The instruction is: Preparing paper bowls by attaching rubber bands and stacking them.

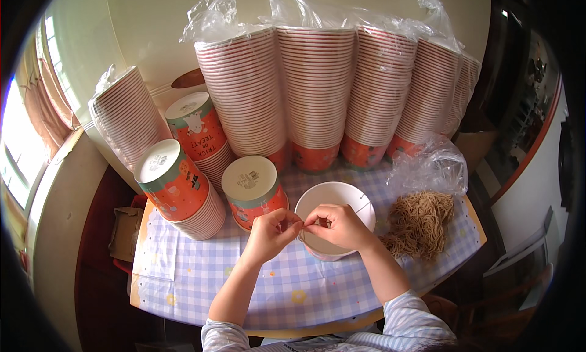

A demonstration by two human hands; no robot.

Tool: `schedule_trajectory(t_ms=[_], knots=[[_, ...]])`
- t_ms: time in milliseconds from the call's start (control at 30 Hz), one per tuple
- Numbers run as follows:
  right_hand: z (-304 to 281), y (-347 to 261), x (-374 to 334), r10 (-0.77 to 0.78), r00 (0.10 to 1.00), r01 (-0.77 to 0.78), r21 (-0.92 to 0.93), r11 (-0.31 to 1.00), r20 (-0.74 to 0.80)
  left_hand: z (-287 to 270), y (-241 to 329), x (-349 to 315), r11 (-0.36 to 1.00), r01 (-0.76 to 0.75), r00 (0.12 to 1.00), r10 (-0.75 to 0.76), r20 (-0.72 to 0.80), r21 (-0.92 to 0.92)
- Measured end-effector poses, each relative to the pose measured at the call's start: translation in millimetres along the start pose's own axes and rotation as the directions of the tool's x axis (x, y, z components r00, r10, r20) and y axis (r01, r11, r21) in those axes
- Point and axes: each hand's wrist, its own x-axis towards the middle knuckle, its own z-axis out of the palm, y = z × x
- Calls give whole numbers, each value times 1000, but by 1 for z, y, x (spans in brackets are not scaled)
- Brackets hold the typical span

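Observation:
Both hands meet over the near left part of a white paper bucket (332,194), which stands upright with its mouth up. My left hand (270,236) is closed in a pinch, thumb against forefinger. My right hand (343,227) pinches too, its fingertips touching those of the left. Between them is a thin brown cord, mostly hidden by the fingers. On the bucket's inner right wall, a thin dark line runs down from near the rim. Right of the bucket lies a loose heap of brown cords (427,224).
Upside-down orange-and-green paper buckets (249,184) stand to the left, some stacked (177,184). Tall bucket stacks in clear plastic (314,89) line the back. A crumpled plastic bag (430,168) lies behind the cords. A checked cloth (226,285) covers the table.

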Motion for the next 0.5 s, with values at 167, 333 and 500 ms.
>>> schedule_trajectory(t_ms=[167,333,500], knots=[[3,-3,1,82,997,-81,59,995,-12,1,1,-2,1000,-6,1000,7,-25,15],[5,-1,1,83,996,-81,37,996,-36,1,5,-3,997,-39,999,41,-27,61],[5,-1,1,19,999,-20,-15,1000,-48,1,6,-4,995,-47,998,50,-32,84]])
